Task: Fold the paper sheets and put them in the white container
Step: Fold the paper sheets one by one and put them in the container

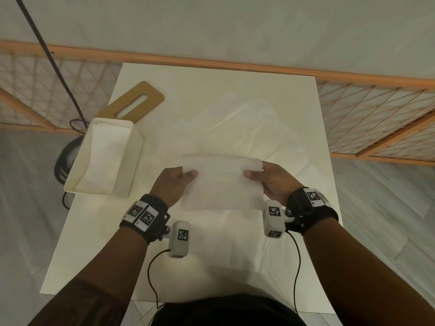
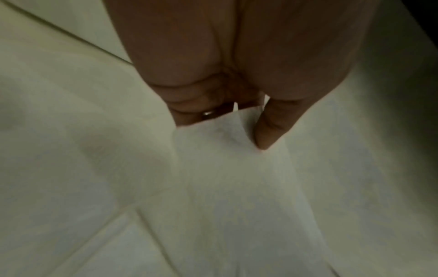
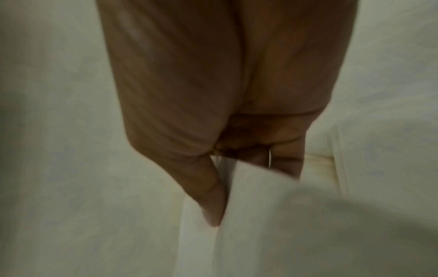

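At frame center, the left hand [image 1: 170, 182] and right hand [image 1: 273, 182] each pinch 1 paper sheet [image 1: 221, 184] above the tabletop [image 1: 211, 85].

White table [image 1: 294, 109], grey wood floor [image 1: 388, 220], orange lattice rail [image 1: 376, 109], dim light

Plain indoor room, likely a home, pale grey wood-plank floor [image 1: 28, 231], bare white wall [image 1: 235, 24], orange wooden lattice frame [image 1: 376, 118] lying beside a white rectangular desk [image 1: 306, 109]
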`<state>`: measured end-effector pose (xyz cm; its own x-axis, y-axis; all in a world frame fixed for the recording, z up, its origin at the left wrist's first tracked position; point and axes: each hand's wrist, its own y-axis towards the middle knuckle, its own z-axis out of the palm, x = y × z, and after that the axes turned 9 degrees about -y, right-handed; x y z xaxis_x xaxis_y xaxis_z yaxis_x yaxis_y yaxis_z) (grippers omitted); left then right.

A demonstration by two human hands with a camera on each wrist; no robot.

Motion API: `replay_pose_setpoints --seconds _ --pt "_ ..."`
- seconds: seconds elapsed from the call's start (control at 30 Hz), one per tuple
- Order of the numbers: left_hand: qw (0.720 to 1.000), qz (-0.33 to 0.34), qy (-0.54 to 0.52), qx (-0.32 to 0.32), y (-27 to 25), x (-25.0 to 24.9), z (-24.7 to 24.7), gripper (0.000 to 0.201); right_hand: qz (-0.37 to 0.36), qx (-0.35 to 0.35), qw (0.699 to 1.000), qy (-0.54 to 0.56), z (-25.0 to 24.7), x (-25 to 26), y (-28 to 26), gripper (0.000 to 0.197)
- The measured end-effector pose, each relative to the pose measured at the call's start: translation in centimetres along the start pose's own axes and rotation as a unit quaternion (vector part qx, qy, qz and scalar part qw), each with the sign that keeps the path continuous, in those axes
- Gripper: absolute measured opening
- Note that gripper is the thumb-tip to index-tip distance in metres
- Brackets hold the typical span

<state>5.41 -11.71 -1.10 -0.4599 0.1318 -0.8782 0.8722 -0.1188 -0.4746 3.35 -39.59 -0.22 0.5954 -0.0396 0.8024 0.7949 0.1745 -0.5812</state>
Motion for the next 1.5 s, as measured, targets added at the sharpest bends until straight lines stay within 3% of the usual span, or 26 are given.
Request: replay_pose_setpoints --seconds 0.1,0.2,0.33,0.43,0.5,0.57,0.67,0.7,0.77,0.83,0.9,1.07,1.23,1.5 --pt "0.999 0.046 -0.002 0.015 0.0 0.1 -0.6 0.013 -0.002 -0.016 0.999 -0.036 -1.0 -0.2 0.1 0.038" --pt "0.997 0.060 -0.049 0.022 -0.1 -0.1 -0.5 0.039 -0.008 -0.028 0.998 -0.053 -1.8 -0.4 0.1 0.035" --pt "0.993 0.036 -0.100 0.056 -0.3 0.0 -0.3 0.031 -0.017 -0.033 0.997 -0.062 -2.4 -0.3 -0.3 0.027" --pt "0.993 0.010 -0.094 0.068 0.0 0.3 -0.5 0.040 -0.020 -0.028 0.996 -0.087 -2.7 -0.2 -0.6 0.023" --pt "0.994 -0.013 -0.083 0.072 0.0 0.1 -0.6 0.049 -0.003 -0.033 0.994 -0.105 -2.9 0.0 -0.9 0.033" --pt "0.991 -0.035 -0.093 0.090 0.0 0.0 -0.7 0.047 0.020 -0.026 0.995 -0.089 -2.9 0.4 -1.4 0.041" --pt "0.983 -0.054 -0.135 0.112 0.1 0.2 -0.7 0.028 0.060 -0.005 0.998 -0.020 -3.4 0.2 -1.7 0.039" --pt "0.984 -0.052 -0.127 0.110 0.2 0.4 -0.5 0.026 0.074 -0.003 0.997 -0.020 -3.3 0.1 -1.8 0.039" --pt "0.995 -0.020 -0.009 0.096 0.2 0.9 0.0 0.008 0.076 -0.026 0.993 -0.081 -3.2 -0.6 -2.0 0.028" --pt "0.988 0.006 0.121 0.097 0.1 1.9 0.4 0.013 0.062 -0.047 0.984 -0.161 -3.3 -1.9 -2.3 0.024" --pt "0.978 0.002 0.178 0.105 -0.4 2.8 1.0 0.016 0.067 -0.054 0.976 -0.198 -3.5 -3.4 -2.7 0.032" --pt "0.961 0.008 0.253 0.109 -1.5 5.6 2.5 0.017 0.067 -0.127 0.927 -0.345 -3.8 -6.7 -2.7 0.027" --pt "0.958 0.043 0.276 0.062 -1.4 6.9 2.9 0.022 0.043 -0.200 0.911 -0.358 -3.1 -7.6 -1.8 0.028" --pt "0.946 0.078 0.311 0.057 -0.3 7.5 3.5 0.019 0.021 -0.209 0.884 -0.418 -2.8 -7.9 -0.4 0.028"
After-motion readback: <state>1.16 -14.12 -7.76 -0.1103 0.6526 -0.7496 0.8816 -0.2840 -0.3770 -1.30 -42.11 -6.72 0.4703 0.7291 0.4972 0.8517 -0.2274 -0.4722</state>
